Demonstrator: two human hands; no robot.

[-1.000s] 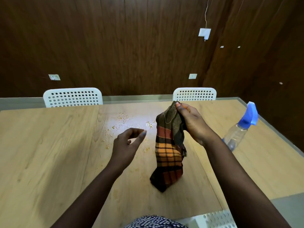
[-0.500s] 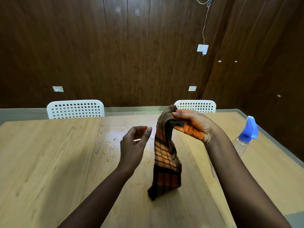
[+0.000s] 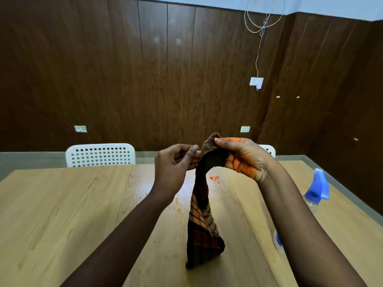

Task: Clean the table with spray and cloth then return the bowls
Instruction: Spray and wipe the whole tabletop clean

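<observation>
cloth [image 3: 204, 230]: brown, orange-and-black plaid | spray bottle [image 3: 318, 190]: clear body, blue trigger head | table [image 3: 62, 204]: light wood grain | crumbs [image 3: 215, 179]: orange | chair [image 3: 100, 155]: white, dotted holes | wall [image 3: 124, 79]: dark brown wood panels

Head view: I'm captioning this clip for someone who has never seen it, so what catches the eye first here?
The plaid cloth hanging mid-frame, its top pinched in the right hand, its lower end at the table. The left hand is up beside the cloth's top edge. Next come the crumbs scattered on the table behind the cloth, and the blue-topped spray bottle near the right edge.
</observation>
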